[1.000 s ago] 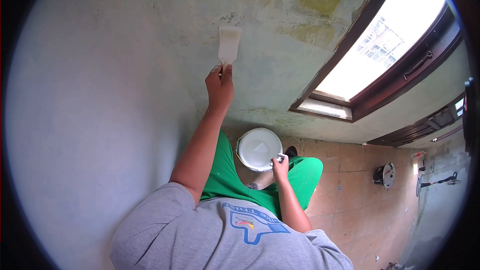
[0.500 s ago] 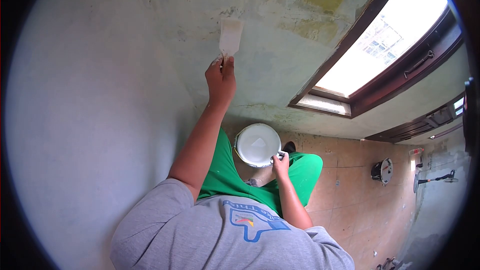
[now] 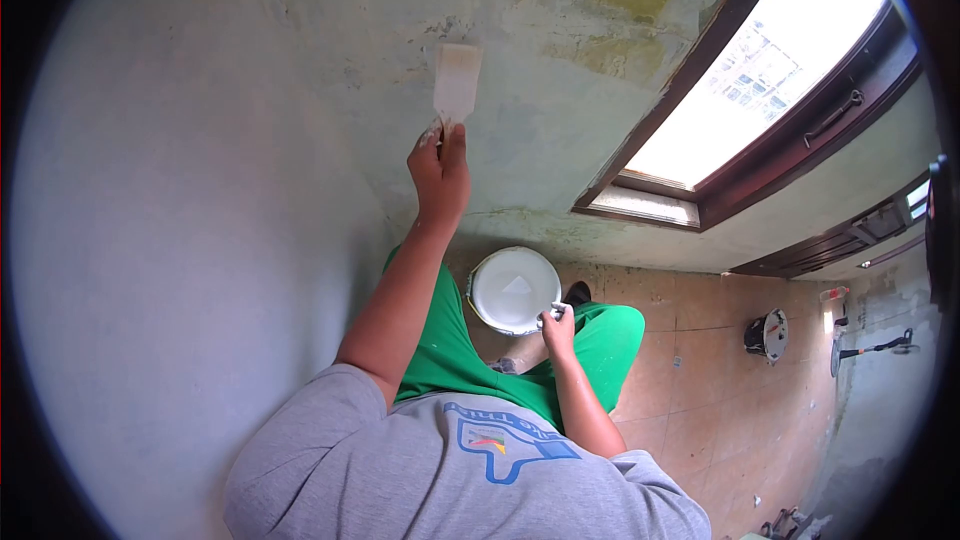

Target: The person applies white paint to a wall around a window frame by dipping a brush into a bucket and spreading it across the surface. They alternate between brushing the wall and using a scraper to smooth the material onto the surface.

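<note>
My left hand [image 3: 440, 168] is closed around the handle of a wide putty knife [image 3: 457, 80]. Its pale, flat blade points up against the patchy wall [image 3: 350, 130]. Below, between my green-trousered knees, is a white bucket [image 3: 487, 310] with white material inside. A pale, wedge-like shape [image 3: 517, 286] shows in that material. Fingers bent, my right hand [image 3: 560, 328] is at the bucket's right edge, closed on something smeared white that I cannot make out.
A window with a dark wooden frame [image 3: 640, 145] opens in the wall at upper right. On the tiled floor [image 3: 640, 380] stands a smaller, stained bucket [image 3: 768, 337], with a long-handled tool [image 3: 870, 350] farther right. Several small items [image 3: 785, 523] lie at bottom right.
My left hand and the putty knife have moved slightly down along the wall. My right hand stays at the bucket's edge. The view has shifted a little.
</note>
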`<state>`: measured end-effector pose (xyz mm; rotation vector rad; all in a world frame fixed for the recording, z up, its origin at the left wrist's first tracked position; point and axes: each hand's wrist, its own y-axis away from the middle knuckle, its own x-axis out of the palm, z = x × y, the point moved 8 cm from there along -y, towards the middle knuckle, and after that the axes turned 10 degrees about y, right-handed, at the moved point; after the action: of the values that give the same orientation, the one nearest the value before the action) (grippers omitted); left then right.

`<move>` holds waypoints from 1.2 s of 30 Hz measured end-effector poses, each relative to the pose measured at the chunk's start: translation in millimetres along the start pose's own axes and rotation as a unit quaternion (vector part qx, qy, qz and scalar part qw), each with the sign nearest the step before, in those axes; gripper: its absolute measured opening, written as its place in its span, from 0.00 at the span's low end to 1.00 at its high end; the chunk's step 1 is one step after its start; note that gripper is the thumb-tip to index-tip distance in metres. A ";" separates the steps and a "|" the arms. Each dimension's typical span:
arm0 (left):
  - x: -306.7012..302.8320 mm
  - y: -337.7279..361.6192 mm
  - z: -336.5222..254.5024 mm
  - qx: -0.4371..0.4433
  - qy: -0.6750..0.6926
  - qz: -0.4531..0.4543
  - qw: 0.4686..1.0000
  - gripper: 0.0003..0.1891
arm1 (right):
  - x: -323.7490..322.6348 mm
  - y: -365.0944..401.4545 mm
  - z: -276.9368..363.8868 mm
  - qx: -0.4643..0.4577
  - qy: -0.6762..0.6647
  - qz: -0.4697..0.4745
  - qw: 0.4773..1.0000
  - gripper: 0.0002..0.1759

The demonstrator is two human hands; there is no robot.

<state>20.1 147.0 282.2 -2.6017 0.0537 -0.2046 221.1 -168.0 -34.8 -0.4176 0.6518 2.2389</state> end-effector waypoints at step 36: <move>64.3 12.6 19.7 -0.044 0.058 0.045 0.996 0.14 | -8.7 -6.1 -12.7 0.014 -0.036 -0.021 0.999 0.23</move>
<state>86.7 141.0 267.6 -2.6651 0.2241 -0.3271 232.6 -176.7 -43.0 -0.3321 0.6296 2.1931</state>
